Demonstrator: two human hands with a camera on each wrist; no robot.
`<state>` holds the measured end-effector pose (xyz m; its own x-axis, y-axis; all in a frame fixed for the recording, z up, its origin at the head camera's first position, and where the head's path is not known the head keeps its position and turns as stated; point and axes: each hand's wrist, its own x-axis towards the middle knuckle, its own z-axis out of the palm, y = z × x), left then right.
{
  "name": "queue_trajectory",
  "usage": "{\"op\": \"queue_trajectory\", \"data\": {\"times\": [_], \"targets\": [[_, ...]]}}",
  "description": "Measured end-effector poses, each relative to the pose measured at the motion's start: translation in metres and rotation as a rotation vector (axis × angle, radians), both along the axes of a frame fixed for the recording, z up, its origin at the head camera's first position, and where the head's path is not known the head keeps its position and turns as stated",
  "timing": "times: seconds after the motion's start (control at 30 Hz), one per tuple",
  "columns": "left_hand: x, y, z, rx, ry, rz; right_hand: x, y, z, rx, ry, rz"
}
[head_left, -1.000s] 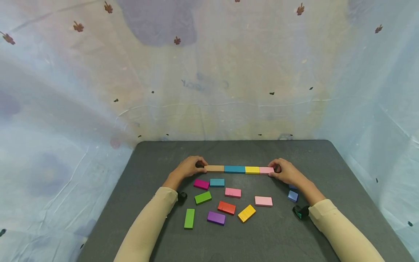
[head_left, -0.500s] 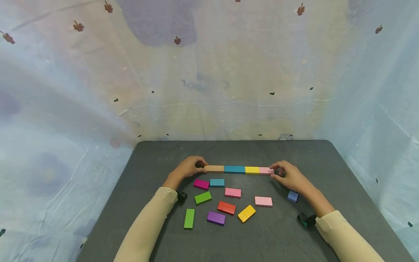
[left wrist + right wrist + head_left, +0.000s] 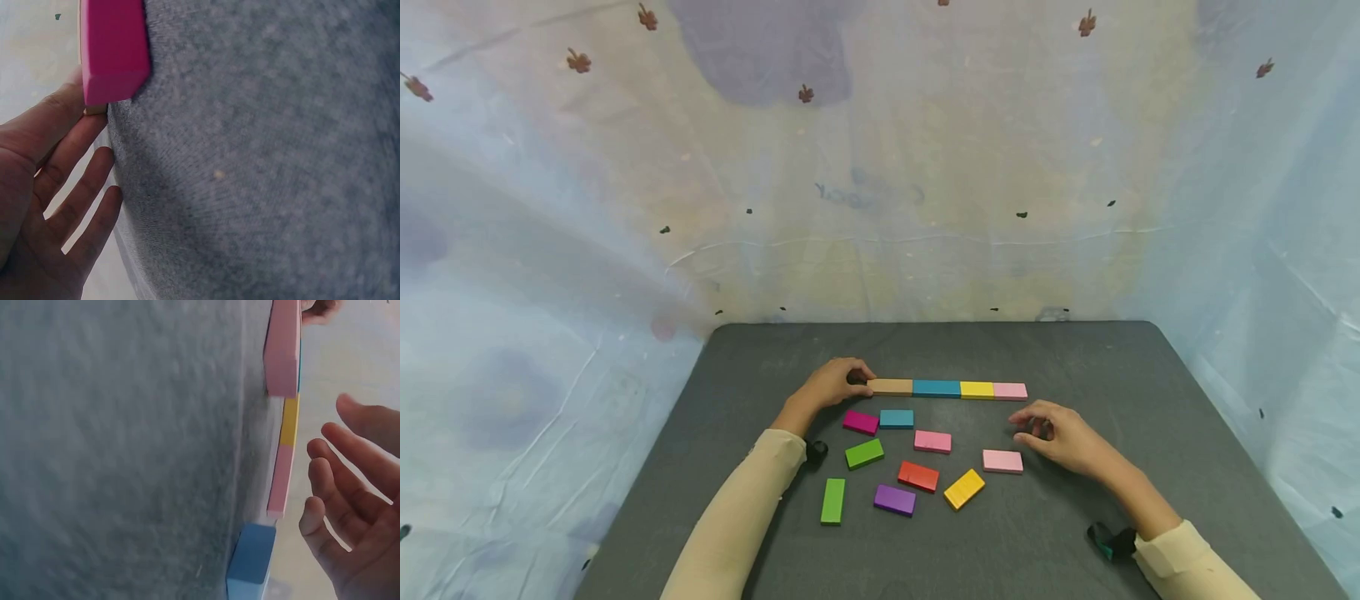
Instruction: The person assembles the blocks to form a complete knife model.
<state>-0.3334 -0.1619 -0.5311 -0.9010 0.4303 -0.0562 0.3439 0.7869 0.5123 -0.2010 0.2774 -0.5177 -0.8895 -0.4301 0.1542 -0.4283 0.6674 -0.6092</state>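
Note:
A straight row of blocks runs across the dark table: a tan block (image 3: pixel 891 387), a blue block (image 3: pixel 936 389), a yellow block (image 3: pixel 977 390) and a pink block (image 3: pixel 1010 391), end to end. At the row's left end, my left hand (image 3: pixel 829 385) pinches the tan block between thumb and index finger; its other fingers stay extended in the left wrist view. My right hand (image 3: pixel 1063 435) hovers to the right, below the pink end, with loosely bent fingers holding nothing. Nearest to it in the head view lies a loose pink block (image 3: pixel 1002 461).
Below the row lie a magenta block (image 3: pixel 861 422), a small teal block (image 3: pixel 897 419), another pink block (image 3: pixel 932 441), two green blocks (image 3: pixel 832 502), a red block (image 3: pixel 918 476), a purple block (image 3: pixel 894 500) and an orange-yellow block (image 3: pixel 964 489). The right wrist view shows a blue block (image 3: pixel 251 556).
My right hand has let go of the pink block at the row's right end and moved down towards me, now covering the blue block at the right. My left hand has stayed put.

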Motion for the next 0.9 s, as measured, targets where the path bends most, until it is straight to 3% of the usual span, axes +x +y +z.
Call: {"op": "queue_trajectory", "data": {"times": [0.37,0.7,0.9], "targets": [[-0.001,-0.001,-0.003,-0.003,0.012,-0.010,0.015,-0.007,-0.004,0.008,-0.073,0.120],[0.000,-0.001,-0.001,0.000,0.007,-0.002,0.021,-0.009,-0.010,-0.018,-0.042,0.146],[-0.001,0.000,-0.002,0.002,0.006,-0.006,0.021,-0.011,-0.007,-0.014,-0.077,0.138]]}}
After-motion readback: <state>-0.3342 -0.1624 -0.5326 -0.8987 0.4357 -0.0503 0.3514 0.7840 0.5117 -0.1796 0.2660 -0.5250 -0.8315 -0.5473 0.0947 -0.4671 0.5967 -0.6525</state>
